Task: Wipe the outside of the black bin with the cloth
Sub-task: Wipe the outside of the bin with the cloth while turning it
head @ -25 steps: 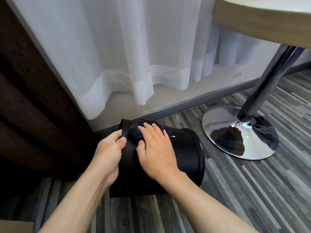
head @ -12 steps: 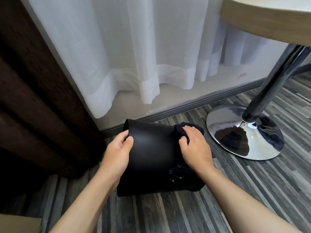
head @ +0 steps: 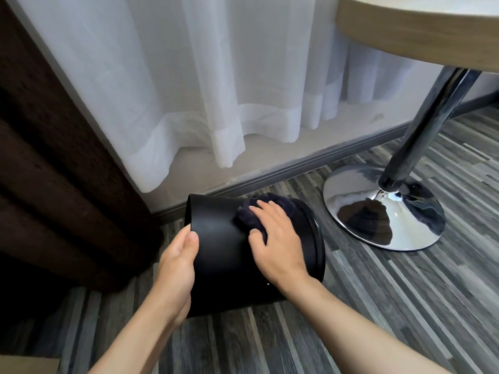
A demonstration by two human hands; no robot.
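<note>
The black bin (head: 221, 255) lies on its side on the striped grey floor, its bottom end to the left and its rimmed mouth to the right. My left hand (head: 176, 268) grips the bin's bottom edge, thumb on the side wall. My right hand (head: 278, 241) lies flat on a dark navy cloth (head: 272, 209), pressing it against the upper side of the bin near the rim. Most of the cloth is covered by my fingers and palm.
A round table with a chrome pole and shiny base (head: 383, 209) stands just right of the bin. White sheer curtains (head: 216, 90) hang behind, above a grey skirting board. A dark brown drape (head: 54, 171) fills the left side.
My right hand with the cloth swept from the bin's left end to its rim, then came back a little toward the middle. My left hand stays on the bottom edge.
</note>
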